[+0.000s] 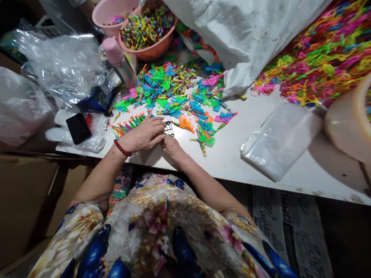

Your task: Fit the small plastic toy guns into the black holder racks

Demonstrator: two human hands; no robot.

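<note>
My left hand (145, 133), with a red bead bracelet (122, 148) at the wrist, reaches over the white table (226, 154). Its fingers are stretched out to the right and slightly apart, and the thumb side meets my right hand (174, 148). The right fingers are curled closed; what lies in them is hidden. Just beyond both hands is a small black grid piece (169, 129); contact with it cannot be made out. A row of slim colourful toy pieces (131, 122) stands beside my left hand. An orange plastic toy (186, 123) and a green toy (206, 138) lie to the right.
Colourful toys (162, 79) are heaped behind. An orange basin (156, 50) of small tubes, a pink-capped bottle (114, 52) and a phone (78, 128) stand or lie leftward. Rightward are clear plastic bags (278, 143), a large tub (344, 119), a white sack (232, 31) and a bright toy pile (324, 58).
</note>
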